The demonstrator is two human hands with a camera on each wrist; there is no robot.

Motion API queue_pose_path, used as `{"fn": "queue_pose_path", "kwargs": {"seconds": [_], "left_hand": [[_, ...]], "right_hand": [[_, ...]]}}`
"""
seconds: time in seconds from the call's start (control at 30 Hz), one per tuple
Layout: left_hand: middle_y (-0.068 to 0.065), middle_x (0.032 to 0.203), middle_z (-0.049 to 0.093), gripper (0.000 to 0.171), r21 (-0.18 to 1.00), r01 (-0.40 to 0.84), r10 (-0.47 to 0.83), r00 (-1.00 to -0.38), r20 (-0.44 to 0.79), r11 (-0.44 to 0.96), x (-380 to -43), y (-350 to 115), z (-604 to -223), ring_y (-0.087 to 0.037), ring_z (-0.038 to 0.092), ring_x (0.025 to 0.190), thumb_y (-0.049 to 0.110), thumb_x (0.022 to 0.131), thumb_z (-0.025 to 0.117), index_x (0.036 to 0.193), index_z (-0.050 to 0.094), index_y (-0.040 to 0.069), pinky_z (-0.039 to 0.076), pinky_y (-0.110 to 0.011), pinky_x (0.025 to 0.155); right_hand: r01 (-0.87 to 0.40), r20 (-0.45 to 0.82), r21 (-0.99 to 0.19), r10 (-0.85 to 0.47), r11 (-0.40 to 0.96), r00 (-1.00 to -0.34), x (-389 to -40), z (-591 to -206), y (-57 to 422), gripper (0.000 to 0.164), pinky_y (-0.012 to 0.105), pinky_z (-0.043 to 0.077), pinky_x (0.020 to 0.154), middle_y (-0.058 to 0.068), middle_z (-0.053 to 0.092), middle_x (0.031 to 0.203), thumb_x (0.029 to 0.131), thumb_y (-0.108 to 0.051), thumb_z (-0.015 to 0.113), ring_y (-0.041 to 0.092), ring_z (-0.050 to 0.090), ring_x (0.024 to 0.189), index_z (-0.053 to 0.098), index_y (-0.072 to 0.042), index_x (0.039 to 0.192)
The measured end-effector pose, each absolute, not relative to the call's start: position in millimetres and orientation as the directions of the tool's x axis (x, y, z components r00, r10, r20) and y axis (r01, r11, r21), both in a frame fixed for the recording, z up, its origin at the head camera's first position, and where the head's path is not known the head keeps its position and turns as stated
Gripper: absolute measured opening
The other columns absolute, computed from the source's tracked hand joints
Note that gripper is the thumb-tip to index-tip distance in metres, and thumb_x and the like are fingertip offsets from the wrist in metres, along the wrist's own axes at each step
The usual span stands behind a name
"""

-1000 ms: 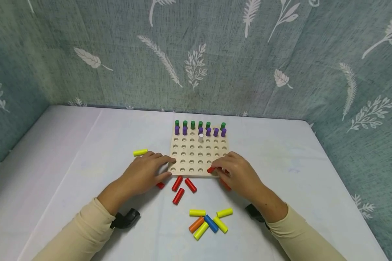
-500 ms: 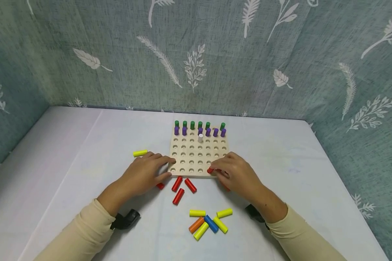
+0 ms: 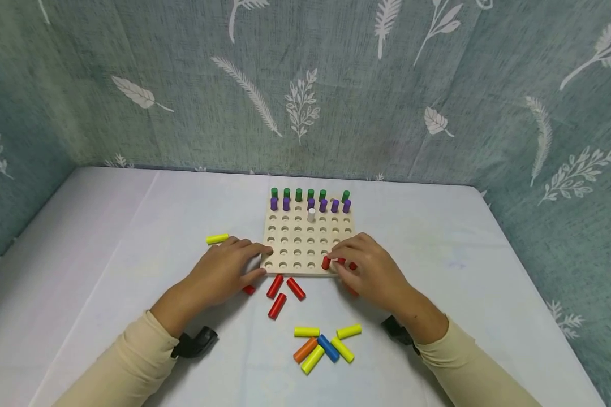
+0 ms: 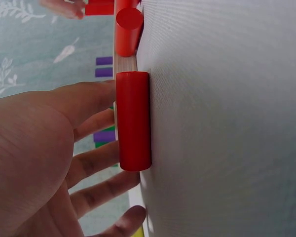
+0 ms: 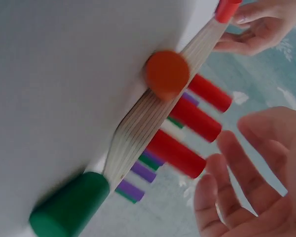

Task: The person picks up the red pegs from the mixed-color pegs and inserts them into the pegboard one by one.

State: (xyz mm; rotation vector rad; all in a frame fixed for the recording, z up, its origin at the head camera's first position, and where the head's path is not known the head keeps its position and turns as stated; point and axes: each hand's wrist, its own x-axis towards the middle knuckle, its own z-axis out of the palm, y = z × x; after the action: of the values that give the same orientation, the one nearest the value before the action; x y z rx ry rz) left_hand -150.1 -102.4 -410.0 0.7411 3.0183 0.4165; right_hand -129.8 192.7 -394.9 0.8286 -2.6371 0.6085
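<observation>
In the head view a wooden pegboard (image 3: pixel 296 240) lies on the table. Three red pegs (image 5: pixel 195 120) stand in its near row at the right end, the leftmost red peg (image 3: pixel 326 262) upright right by the fingertips. My right hand (image 3: pixel 369 268) hovers over that corner, its fingers loosely bent and apart from the pegs in the right wrist view. My left hand (image 3: pixel 229 268) rests at the board's left edge, fingers spread, holding nothing. Near its thumb lies a red peg (image 4: pixel 134 121), mostly hidden in the head view.
Green pegs (image 3: pixel 298 194) and purple pegs (image 3: pixel 286 204) fill most of the far rows, with one white peg (image 3: pixel 311 215). Loose red pegs (image 3: pixel 277 306), yellow pegs (image 3: pixel 306 332), a blue peg (image 3: pixel 328 348) and orange pegs (image 5: pixel 167 74) lie in front. A green peg (image 5: pixel 71 205) lies near the right corner.
The red peg at my right fingertips has gone from tilted to upright in the near row. My right fingers have let it go and lifted slightly. My left hand stays put.
</observation>
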Motion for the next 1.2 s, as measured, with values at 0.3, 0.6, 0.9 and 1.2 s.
{"fn": "queue_pose_path", "kwargs": {"seconds": [0.3,0.6,0.9,1.2], "left_hand": [[-0.008,0.125,0.069,0.045,0.275,0.449,0.452,-0.890,0.057,0.850,-146.1,-106.7,-414.6,-0.030,0.060,0.115,0.034,0.089,0.075,0.131,0.065,0.021,0.049,-0.056,0.095],[-0.007,0.125,0.069,0.045,0.269,0.443,0.444,-0.894,0.059,0.855,-148.1,-107.4,-416.1,-0.030,0.060,0.116,0.035,0.089,0.075,0.132,0.065,0.023,0.049,-0.056,0.095],[-0.007,0.127,0.068,0.047,0.266,0.438,0.445,-0.895,0.035,0.859,-151.7,-104.2,-412.1,-0.029,0.059,0.116,0.036,0.089,0.075,0.133,0.064,0.023,0.048,-0.056,0.097],[-0.008,0.129,0.067,0.049,0.283,0.448,0.463,-0.886,0.014,0.848,-151.0,-106.3,-406.9,-0.029,0.059,0.119,0.036,0.090,0.075,0.135,0.063,0.022,0.047,-0.056,0.099]], "right_hand": [[-0.488,0.304,-0.400,-0.390,0.776,-0.869,-138.8,-389.0,211.8,0.023,0.043,0.055,0.093,0.004,0.070,0.113,0.090,-0.018,0.075,0.022,0.060,0.111,0.075,-0.011,0.112],[-0.419,0.017,-0.461,-0.465,0.782,-0.885,-148.4,-392.0,232.9,0.053,0.057,0.042,0.109,0.010,0.049,0.151,0.087,-0.031,0.078,0.034,0.042,0.141,0.063,-0.016,0.136],[-0.402,-0.080,-0.430,-0.478,0.809,-0.875,-153.8,-401.8,237.3,0.068,0.057,0.037,0.113,0.009,0.037,0.160,0.087,-0.030,0.078,0.037,0.037,0.146,0.051,-0.014,0.147],[-0.401,-0.094,-0.406,-0.475,0.821,-0.875,-153.3,-401.7,239.3,0.068,0.056,0.036,0.114,0.003,0.036,0.162,0.087,-0.034,0.078,0.035,0.038,0.146,0.051,-0.015,0.147]]}}
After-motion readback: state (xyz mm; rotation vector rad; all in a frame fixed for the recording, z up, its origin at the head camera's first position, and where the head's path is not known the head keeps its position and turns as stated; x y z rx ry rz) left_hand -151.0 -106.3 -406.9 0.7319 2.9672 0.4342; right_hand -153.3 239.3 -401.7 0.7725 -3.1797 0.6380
